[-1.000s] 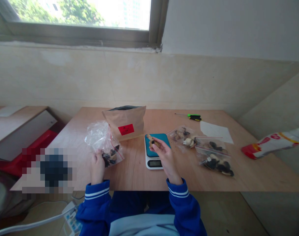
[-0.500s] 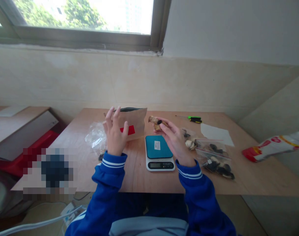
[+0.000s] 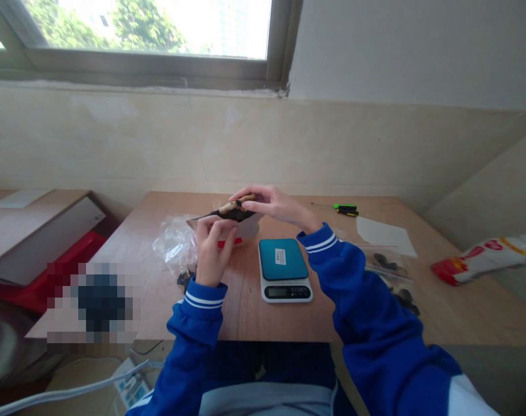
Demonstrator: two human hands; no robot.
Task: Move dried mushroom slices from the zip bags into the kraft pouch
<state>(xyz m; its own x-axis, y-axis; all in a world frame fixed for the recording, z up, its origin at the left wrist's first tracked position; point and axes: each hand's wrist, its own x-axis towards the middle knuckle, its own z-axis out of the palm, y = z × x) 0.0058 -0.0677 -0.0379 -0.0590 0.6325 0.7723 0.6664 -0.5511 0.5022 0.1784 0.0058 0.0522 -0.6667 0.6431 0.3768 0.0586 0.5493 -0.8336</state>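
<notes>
My right hand (image 3: 276,204) is closed around several tan and dark pieces that look like dried mushrooms (image 3: 228,207), held over the mouth of a brown paper bag (image 3: 247,229). My left hand (image 3: 213,254) pinches the bag's near rim, over its red label. The mouth of the bag is spread apart and looks dark inside. Between my forearms, a kitchen scale (image 3: 283,260) with a teal plate lies flat, with nothing on the plate. Its display is too small to read.
Crumpled clear plastic (image 3: 171,240) and dark bits (image 3: 183,278) lie left of the bag. At right are zip bags with dark pieces (image 3: 405,294), partly behind my sleeve, white paper (image 3: 386,236), screwdrivers (image 3: 346,209) and a red-and-white bottle (image 3: 483,257) on its side.
My right hand has moved left with the dried mushrooms, from behind the scale to over the bag. My left hand has gone from spread fingers to pinching the bag's rim, which tilts nearer.
</notes>
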